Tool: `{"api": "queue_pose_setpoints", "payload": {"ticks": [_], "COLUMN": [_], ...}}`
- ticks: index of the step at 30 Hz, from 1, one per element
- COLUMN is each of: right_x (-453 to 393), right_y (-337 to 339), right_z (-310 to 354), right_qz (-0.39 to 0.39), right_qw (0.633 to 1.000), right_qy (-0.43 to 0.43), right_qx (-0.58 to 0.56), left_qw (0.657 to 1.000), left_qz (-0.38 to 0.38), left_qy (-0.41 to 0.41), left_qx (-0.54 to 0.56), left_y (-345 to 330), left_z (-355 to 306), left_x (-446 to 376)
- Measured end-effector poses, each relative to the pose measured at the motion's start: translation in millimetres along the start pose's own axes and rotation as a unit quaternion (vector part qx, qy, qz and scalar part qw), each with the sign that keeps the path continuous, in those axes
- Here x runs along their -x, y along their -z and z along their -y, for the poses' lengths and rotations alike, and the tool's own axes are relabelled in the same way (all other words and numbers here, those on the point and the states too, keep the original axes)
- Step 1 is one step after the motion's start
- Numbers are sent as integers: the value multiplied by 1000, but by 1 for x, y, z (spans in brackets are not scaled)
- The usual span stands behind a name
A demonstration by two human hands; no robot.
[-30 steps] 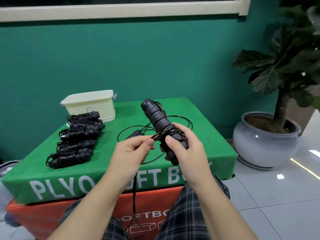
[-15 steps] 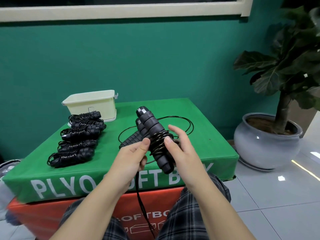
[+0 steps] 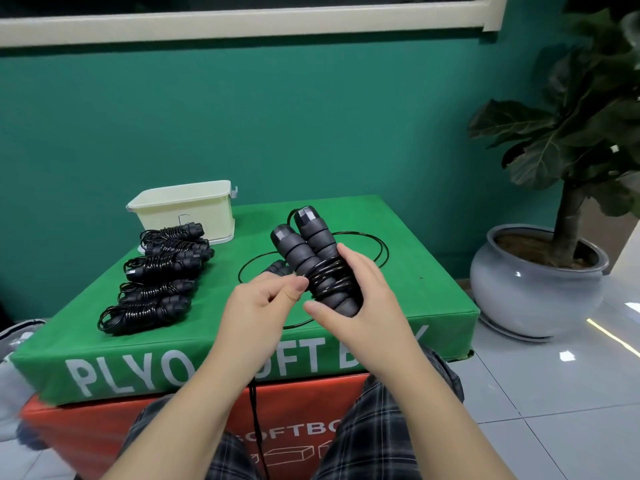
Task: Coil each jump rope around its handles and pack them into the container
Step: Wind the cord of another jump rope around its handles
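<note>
Behind the held handles (image 3: pixel 308 251), coiled ropes (image 3: pixel 156 275), container (image 3: pixel 187 209), plant pot (image 3: pixel 533 282).

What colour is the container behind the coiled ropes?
Pale cream container, seen in the head view.

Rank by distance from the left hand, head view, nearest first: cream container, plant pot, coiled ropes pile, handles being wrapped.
From the left hand:
1. Handles: right beside it, gripped by the right hand.
2. Coiled ropes pile: to its left on the green box.
3. Cream container: behind the pile, at the box's far left.
4. Plant pot: on the floor, far right.
</note>
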State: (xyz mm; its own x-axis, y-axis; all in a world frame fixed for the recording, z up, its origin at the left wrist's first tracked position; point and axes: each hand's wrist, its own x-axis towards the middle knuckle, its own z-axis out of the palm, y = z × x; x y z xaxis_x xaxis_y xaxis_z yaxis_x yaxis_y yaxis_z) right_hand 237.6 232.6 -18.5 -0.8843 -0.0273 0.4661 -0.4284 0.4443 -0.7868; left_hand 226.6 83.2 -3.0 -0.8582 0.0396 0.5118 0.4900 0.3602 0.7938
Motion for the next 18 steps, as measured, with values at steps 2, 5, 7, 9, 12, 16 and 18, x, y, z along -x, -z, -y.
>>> {"api": "queue_pose_setpoints", "payload": {"ticks": [2,5,7,9,12,16,18], "right_x": [-1,-1,0,1,3,5,5], "right_y": [-1,0,-1,-2,-3,-3,-4], "right_z": [-1,-1,3,3,5,5,4], "right_qz": [-33,-72,-65,-75,-96,-85,-69], "right_qw": [998,995,997,996,991,990,989], "right_qy": [0,-21,-37,-53,-56,-47,-42], "right_qx": [52,67,32,-15,-71,-104,-124], "left_qw": [1000,999,998,997,995,989,980], "left_qz": [9,22,28,40,61,-4,-40], "left_qy": [-21,-48,-52,-57,-72,32,92], "left_qx": [2,7,22,35,39,147,172], "left_y": [-3,-8,-8,-5,0,-3,-6], "left_z": [0,0,1,5,5,7,11], "left_x": [0,1,-1,-4,-5,-7,-10]}}
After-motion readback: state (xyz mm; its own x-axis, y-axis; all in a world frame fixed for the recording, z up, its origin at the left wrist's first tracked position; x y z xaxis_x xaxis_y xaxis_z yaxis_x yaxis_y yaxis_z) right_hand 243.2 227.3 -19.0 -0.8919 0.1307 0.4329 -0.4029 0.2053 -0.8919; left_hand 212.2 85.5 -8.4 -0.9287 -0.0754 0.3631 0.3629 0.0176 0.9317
